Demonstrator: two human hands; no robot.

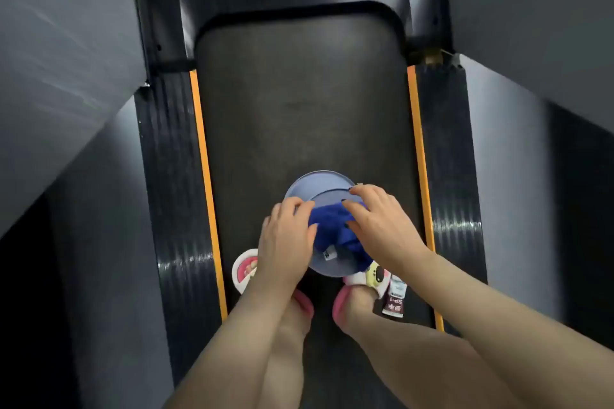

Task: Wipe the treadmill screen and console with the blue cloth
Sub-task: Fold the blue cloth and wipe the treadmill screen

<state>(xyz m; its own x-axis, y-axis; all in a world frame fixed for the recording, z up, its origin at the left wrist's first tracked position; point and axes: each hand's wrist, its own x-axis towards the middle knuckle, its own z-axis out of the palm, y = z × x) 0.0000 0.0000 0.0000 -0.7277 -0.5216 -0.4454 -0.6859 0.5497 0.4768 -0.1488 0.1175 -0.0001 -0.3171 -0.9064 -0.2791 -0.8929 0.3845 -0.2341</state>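
You stand on the dark rubber treadmill belt (299, 109), edged by orange side strips (202, 156). A round pale-blue plastic basin (319, 183) sits on the belt just ahead of your feet. The crumpled deep-blue cloth (335, 229) lies in that basin, white tag showing. Your left hand (285, 242) curls onto the cloth's left edge; your right hand (378, 222) presses bent fingers onto its top. A small maroon-and-white bottle (395, 299) lies near your right foot.
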